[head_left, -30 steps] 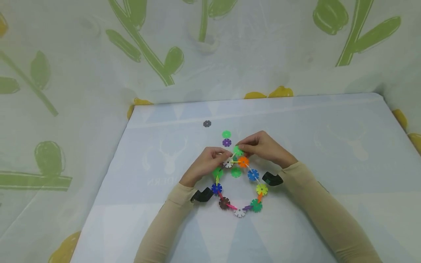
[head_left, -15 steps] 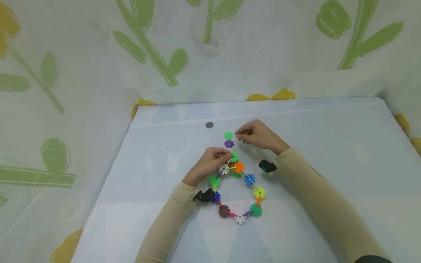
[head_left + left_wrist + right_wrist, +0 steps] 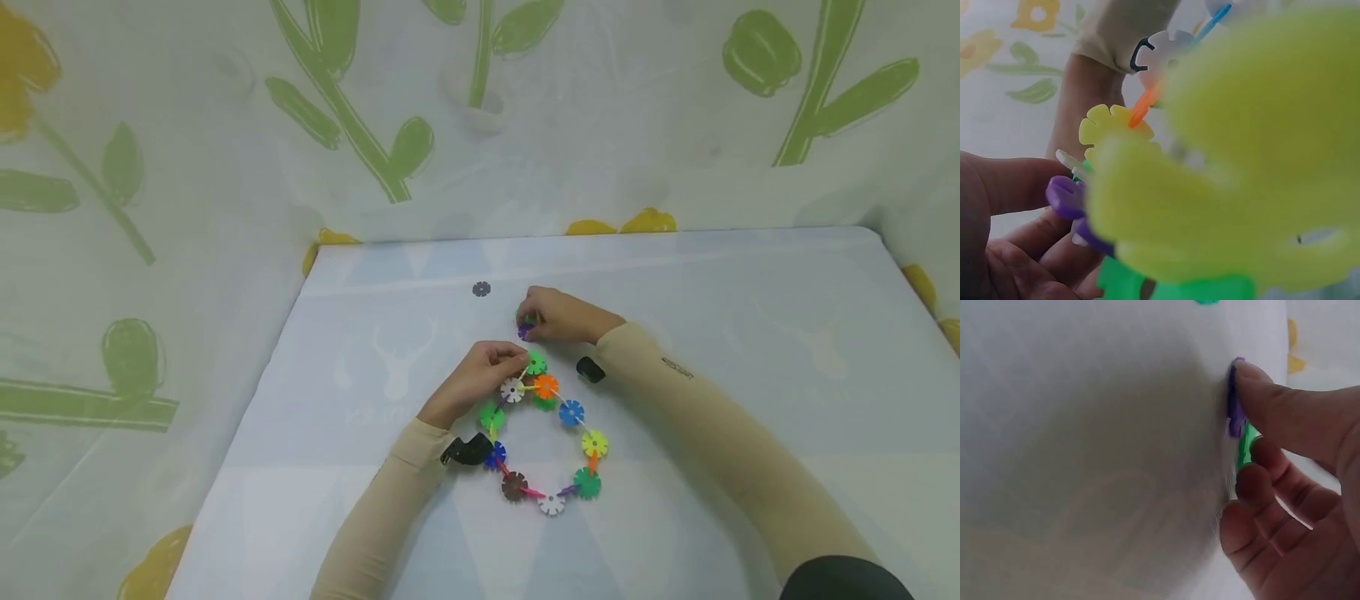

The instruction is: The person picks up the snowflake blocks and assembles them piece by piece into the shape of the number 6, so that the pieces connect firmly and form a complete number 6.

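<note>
In the head view, a ring of interlocked plastic snowflake discs in many colours sits mid-table. My left hand pinches its upper left part, fingertips at a bright green disc that stands out above the white disc and the orange disc. A blurred yellow disc fills much of the left wrist view and hides part of the grip. Farther back, my right hand curls over a loose purple disc, thumb on it. A green disc beside it is partly hidden by the fingers.
A dark grey disc lies alone toward the back of the table. Behind and to the left hangs a pale curtain with printed green leaves and yellow flowers. A black wrist camera overlaps the ring's left side.
My right hand has left the top of the ring and moved back and left to the loose purple and green discs. My left hand keeps its hold on the ring.
</note>
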`<state>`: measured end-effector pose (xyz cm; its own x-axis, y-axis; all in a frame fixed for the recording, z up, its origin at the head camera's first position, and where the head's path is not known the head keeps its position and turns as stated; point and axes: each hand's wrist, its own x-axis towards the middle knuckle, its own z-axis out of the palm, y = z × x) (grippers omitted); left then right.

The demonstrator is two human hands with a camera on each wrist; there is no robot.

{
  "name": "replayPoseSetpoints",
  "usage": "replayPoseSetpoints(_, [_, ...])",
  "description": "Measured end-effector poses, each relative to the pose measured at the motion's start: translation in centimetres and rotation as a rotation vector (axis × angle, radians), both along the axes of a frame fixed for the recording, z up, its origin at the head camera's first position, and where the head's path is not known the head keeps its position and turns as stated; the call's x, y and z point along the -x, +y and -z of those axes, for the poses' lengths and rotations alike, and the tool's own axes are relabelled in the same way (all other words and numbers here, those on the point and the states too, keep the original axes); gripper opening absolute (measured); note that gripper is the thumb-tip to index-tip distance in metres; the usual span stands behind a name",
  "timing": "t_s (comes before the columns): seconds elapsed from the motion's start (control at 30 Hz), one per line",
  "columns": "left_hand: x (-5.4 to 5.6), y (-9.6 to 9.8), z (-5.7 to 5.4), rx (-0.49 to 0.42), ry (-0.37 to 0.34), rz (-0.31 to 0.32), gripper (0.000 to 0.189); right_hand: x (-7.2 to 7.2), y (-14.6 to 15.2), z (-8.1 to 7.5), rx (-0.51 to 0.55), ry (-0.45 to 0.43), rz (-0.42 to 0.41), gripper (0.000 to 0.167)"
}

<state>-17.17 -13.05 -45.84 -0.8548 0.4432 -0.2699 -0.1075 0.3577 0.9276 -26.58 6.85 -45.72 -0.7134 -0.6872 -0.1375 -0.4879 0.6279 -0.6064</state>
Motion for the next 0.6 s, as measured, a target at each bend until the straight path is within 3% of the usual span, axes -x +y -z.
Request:
replayPoseSetpoints(0.17, [0.0, 0.1, 0.4, 0.002, 0.005, -0.005, 0.032, -0.7, 1.2, 0.2, 0.047, -0.067, 0.061, 0.01])
replayPoseSetpoints(0.4, [0.0, 0.2, 0.2, 0.001, -0.008, -0.001, 0.033, -2.8, 4.4, -0.2, 0.259, -0.142, 0.138, 0.019])
replayPoseSetpoints(0.6, [-0.1, 0.3, 0.2, 0.003, -0.003, -0.006, 0.032, -4.5, 6.1, -0.2, 0.416, -0.221, 0.132, 0.014])
